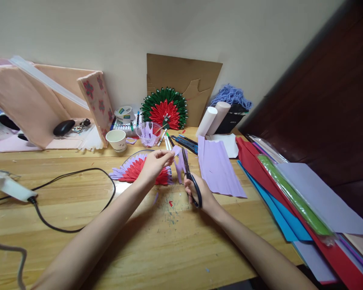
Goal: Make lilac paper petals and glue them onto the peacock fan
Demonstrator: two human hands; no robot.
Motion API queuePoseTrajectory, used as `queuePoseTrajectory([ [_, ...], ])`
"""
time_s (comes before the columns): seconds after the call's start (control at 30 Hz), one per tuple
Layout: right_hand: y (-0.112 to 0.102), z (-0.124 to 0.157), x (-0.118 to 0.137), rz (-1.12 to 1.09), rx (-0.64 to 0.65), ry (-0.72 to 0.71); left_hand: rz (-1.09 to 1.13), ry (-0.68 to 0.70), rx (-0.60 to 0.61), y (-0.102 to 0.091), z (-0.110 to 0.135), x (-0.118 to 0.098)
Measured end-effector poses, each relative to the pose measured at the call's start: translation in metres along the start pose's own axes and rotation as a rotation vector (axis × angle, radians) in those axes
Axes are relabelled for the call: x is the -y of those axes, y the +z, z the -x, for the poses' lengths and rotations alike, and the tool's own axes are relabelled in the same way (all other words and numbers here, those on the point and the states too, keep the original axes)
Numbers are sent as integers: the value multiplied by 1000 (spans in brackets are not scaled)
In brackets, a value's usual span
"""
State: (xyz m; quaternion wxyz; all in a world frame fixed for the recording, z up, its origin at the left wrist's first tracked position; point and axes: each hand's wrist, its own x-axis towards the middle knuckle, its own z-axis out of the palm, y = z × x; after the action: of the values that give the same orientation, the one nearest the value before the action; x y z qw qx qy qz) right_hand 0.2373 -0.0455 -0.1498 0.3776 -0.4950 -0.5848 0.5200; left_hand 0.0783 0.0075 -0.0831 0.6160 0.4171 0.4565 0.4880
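My left hand [155, 164] pinches a small strip of lilac paper [179, 160] above the wooden table [109, 209]. My right hand [199, 195] grips black-handled scissors [190, 177], whose blades point up into that strip. Just behind my left hand lies a half-round fan of red and lilac paper petals [132, 170] on a clear disc. A pleated lilac sheet [218, 168] lies right of the scissors.
A glue gun [9, 186] with its black cable [78, 201] lies at the left. A paper cup [117, 139], a clear bowl of lilac scraps [149, 135], markers, a red-green fan [165, 108], cardboard and paper rolls stand at the back. Coloured sheets [290, 201] are stacked at the right.
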Motion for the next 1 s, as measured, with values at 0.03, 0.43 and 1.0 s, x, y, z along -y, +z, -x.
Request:
queuePoseTrajectory([
  [0.03, -1, -1, 2, -20, -12, 17, -14, 13, -9, -1, -1, 0],
  [0.43, -22, -19, 24, -180, -257, -198, -447, 31, 422, -5, 4, -5],
  [1.0, -10, -16, 22, -327, -323, -194, -182, -24, 385, 13, 10, 11],
])
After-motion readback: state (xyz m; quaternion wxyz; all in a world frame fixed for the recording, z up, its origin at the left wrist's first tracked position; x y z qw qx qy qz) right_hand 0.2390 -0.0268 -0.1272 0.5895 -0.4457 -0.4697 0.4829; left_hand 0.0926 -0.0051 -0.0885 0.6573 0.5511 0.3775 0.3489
